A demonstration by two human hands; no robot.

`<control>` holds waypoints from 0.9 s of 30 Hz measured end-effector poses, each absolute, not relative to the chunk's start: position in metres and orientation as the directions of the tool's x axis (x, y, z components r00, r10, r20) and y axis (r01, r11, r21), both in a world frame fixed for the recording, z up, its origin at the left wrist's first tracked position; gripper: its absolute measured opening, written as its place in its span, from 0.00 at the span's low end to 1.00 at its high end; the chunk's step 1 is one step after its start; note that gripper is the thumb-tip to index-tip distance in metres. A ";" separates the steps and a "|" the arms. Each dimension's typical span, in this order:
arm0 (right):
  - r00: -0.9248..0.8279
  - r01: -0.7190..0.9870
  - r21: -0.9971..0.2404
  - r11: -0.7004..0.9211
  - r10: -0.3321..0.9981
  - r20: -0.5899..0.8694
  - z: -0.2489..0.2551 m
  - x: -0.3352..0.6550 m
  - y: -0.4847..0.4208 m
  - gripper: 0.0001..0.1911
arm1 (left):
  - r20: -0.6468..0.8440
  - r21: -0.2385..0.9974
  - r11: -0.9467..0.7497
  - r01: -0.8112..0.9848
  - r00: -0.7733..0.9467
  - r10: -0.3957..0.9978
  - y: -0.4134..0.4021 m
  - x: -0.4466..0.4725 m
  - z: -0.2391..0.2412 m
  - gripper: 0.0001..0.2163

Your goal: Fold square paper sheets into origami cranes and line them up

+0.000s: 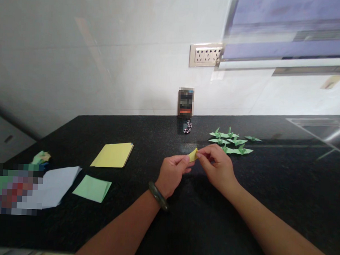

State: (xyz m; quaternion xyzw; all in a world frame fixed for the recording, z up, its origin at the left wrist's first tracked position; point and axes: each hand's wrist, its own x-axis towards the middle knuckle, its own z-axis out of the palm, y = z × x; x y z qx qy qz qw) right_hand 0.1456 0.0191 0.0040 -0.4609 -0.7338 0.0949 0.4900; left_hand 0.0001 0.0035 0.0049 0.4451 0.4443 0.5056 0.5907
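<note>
A small folded piece of yellow paper (193, 155) is held above the dark countertop between my two hands. My left hand (174, 171), with a dark bangle at the wrist, pinches its left side between thumb and fingers. At the paper's upper right corner, the thumb and forefinger of my right hand (217, 167) are closed on it. Fingers cover part of the paper, so its full shape is hidden. Several green folded paper cranes (234, 141) stand on the counter just beyond my right hand.
Left of my hands lie a stack of yellow paper (114, 155), green paper (92, 188) and white sheets (59, 186). A phone-like device (185, 102) leans on the wall, a beaded strap (188, 126) before it. The sink (327, 128) is at far right.
</note>
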 end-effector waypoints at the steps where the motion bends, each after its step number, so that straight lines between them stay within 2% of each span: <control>1: -0.093 0.588 -0.596 0.547 0.778 0.622 0.004 0.146 0.019 0.04 | -0.069 0.979 0.084 -0.183 0.089 0.994 0.003 0.000 0.005 0.12; 5: -0.103 0.596 -0.598 0.536 0.790 0.605 0.003 0.146 0.020 0.05 | -0.031 0.987 0.051 -0.151 0.136 0.990 0.003 0.000 0.004 0.13; 9: -0.122 0.607 -0.570 0.554 0.774 0.622 0.004 0.147 0.021 0.05 | 0.017 0.978 0.024 -0.206 0.195 0.981 0.004 0.002 0.003 0.14; 14: -0.196 0.609 -0.492 0.622 0.719 0.667 0.007 0.149 0.020 0.06 | -0.124 0.970 0.140 -0.198 0.090 0.988 0.004 0.002 0.007 0.12; 18: -0.329 0.583 -0.389 0.713 0.645 0.690 0.010 0.149 0.017 0.05 | -0.185 0.927 0.200 -0.317 0.075 0.980 0.007 0.000 0.009 0.12; 23: -0.478 0.524 -0.305 0.796 0.570 0.668 0.015 0.150 0.014 0.07 | -0.182 0.894 0.208 -0.397 0.103 0.978 0.009 -0.003 0.008 0.11; 27: -0.514 0.491 -0.306 0.815 0.555 0.654 0.015 0.152 0.015 0.06 | -0.142 0.902 0.188 -0.389 0.144 0.979 0.009 -0.005 0.007 0.11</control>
